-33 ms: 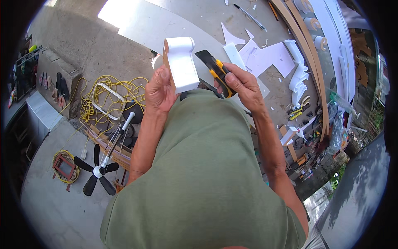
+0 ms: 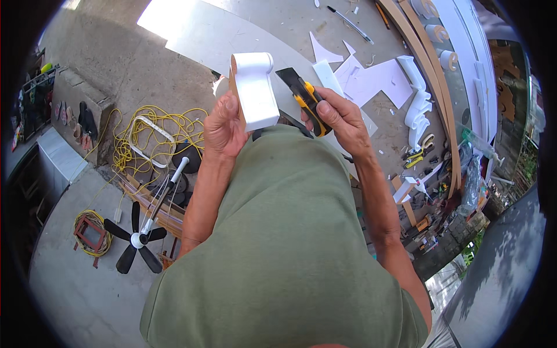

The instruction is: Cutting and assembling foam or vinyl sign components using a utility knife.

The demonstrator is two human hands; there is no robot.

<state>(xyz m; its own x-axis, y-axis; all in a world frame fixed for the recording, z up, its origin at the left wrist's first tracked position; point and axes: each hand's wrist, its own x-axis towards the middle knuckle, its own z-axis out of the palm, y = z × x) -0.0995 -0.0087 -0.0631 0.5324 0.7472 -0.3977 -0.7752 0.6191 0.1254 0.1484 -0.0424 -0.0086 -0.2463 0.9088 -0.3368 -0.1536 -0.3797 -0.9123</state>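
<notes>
My left hand (image 2: 224,124) grips a curved white piece with a brown side face (image 2: 255,90), its rounded, rolled end pointing away from me. Its fingers pass behind the piece and are partly hidden. In my right hand (image 2: 345,119) is a black and yellow utility knife (image 2: 307,101), held with the thumb along its handle. The knife's dark front end points up and left toward the white piece, with a gap between them. Whether a blade sticks out cannot be made out.
White sheet offcuts (image 2: 377,81), a pen (image 2: 351,25) and a wavy white strip (image 2: 415,104) lie on the work surface. Scissors (image 2: 427,141) and a glue gun (image 2: 419,187) are at the right. Left are tangled yellow cable (image 2: 130,136) and a black-bladed fan (image 2: 138,239).
The utility knife and my right hand have shifted slightly right, away from the white piece. My left hand and the piece stay where they were.
</notes>
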